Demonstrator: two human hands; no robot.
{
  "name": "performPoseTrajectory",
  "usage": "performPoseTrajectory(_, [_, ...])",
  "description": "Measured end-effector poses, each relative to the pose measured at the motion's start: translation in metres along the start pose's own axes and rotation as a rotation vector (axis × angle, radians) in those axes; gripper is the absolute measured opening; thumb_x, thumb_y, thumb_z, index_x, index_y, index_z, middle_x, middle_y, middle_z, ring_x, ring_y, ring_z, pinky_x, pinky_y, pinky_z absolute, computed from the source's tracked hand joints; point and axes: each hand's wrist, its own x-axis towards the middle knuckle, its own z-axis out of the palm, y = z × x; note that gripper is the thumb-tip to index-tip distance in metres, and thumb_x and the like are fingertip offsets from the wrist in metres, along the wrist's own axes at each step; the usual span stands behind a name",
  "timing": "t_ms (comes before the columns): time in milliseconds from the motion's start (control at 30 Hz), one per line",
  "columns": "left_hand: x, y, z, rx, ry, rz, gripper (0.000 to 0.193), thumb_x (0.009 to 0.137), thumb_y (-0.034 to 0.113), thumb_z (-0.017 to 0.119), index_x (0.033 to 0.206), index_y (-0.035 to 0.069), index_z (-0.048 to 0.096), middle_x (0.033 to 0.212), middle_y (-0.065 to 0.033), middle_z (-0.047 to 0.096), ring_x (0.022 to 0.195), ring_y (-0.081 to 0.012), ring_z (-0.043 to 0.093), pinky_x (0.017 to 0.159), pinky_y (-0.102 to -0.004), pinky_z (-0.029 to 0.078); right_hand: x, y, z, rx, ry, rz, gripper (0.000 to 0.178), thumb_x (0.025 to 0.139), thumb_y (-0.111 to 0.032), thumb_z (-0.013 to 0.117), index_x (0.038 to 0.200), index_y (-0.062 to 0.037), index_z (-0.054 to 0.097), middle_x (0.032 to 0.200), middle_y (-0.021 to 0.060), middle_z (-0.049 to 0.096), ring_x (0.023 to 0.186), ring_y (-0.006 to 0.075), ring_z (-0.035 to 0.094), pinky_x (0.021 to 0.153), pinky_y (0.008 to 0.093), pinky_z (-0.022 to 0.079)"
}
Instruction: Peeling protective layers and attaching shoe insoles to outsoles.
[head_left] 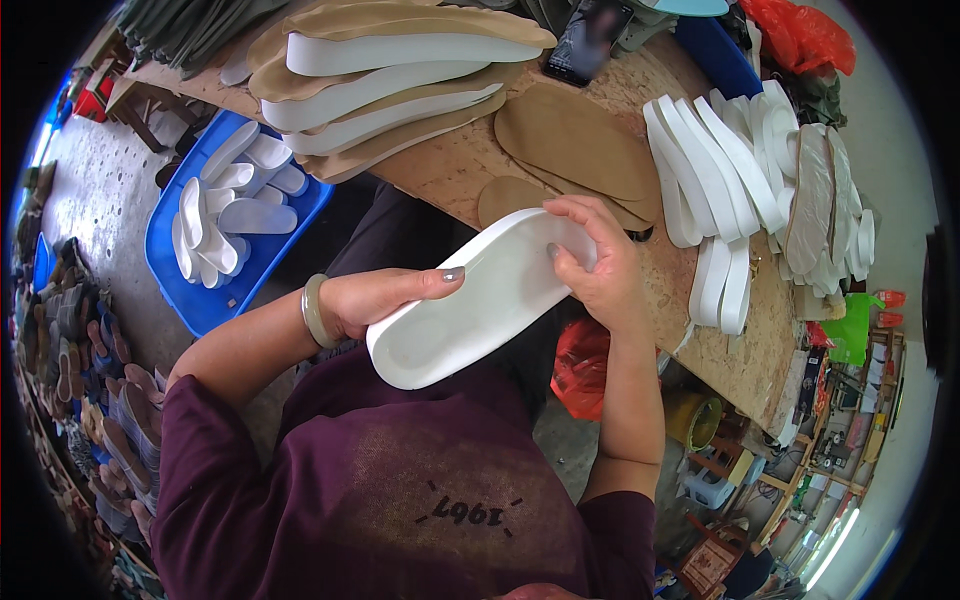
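A white, foot-shaped shoe sole (480, 300) with a raised rim is held over my lap, tilted so that its hollow side faces up. My left hand (385, 298) grips its lower left edge, thumb on top and the other fingers hidden beneath. At the upper right end, my right hand (598, 255) has fingers curled over the rim and the thumb pressed inside. Just beyond the sole, flat tan sole-shaped pieces (575, 140) lie overlapping on the wooden table (440, 185).
White soles with tan covers (400, 55) are stacked at the table's far left. More white soles (710, 165) stand on the right, near a phone (588, 40). A blue tub (165, 260) of white soles sits at left. A red plastic bag (580, 370) hangs below the table edge.
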Motion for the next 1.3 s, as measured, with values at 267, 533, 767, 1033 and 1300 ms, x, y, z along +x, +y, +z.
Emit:
performPoseTrajectory(267, [0.001,-0.001,0.003,0.016,0.032,0.035,0.074,0.1,0.059,0.041,0.145,-0.001,0.039,0.129,-0.018,0.06,0.108,-0.0232,0.067,0.091,-0.036,0.055,-0.017,-0.001,0.005,-0.401,0.274,-0.404,0.03,0.074,0.004,0.073,0.101,-0.006,0.064,0.1,0.0068,0.066,0.087,0.0249,0.062,0.076,0.0362,0.048])
performPoseTrajectory(533, [0.004,0.009,0.031,0.097,0.086,0.015,0.075,0.098,0.06,0.047,0.139,-0.001,0.045,0.116,-0.0106,0.064,0.093,-0.0132,0.067,0.08,-0.0272,0.056,-0.018,-0.001,0.023,-0.463,0.252,-0.425,0.035,0.076,0.007,0.071,0.105,-0.0056,0.057,0.087,0.0069,0.063,0.076,0.0251,0.062,0.067,0.036,0.049])
performPoseTrajectory(767, [0.01,0.006,0.046,0.384,0.122,0.134,0.085,0.095,0.063,0.05,0.147,-0.001,0.03,0.117,-0.0102,0.058,0.098,-0.0132,0.06,0.082,-0.0265,0.051,-0.022,-0.006,0.03,-0.637,0.215,-0.436,0.038,0.076,0.007,0.068,0.111,-0.0044,0.056,0.092,0.0107,0.062,0.081,0.0268,0.063,0.071,0.0392,0.051])
performPoseTrajectory(1033, [0.007,0.0,0.047,0.278,0.154,0.14,0.086,0.094,0.062,0.052,0.149,0.001,0.027,0.121,-0.0106,0.057,0.101,-0.0132,0.059,0.083,-0.0273,0.051,-0.02,0.007,0.032,-0.298,0.308,-0.227,0.038,0.079,0.009,0.068,0.113,-0.0018,0.055,0.091,0.0111,0.064,0.08,0.0218,0.065,0.072,0.0322,0.053])
performPoseTrajectory(1300, [0.012,-0.016,0.018,0.019,0.015,0.193,0.061,0.1,0.038,0.05,0.145,-0.001,0.037,0.125,-0.0098,0.058,0.104,-0.0123,0.06,0.087,-0.0272,0.051,-0.042,0.006,0.018,0.649,0.545,0.149,0.056,0.09,-0.01,0.067,0.138,0.0011,0.04,0.125,0.0148,0.056,0.112,0.0192,0.057,0.087,0.0273,0.052])
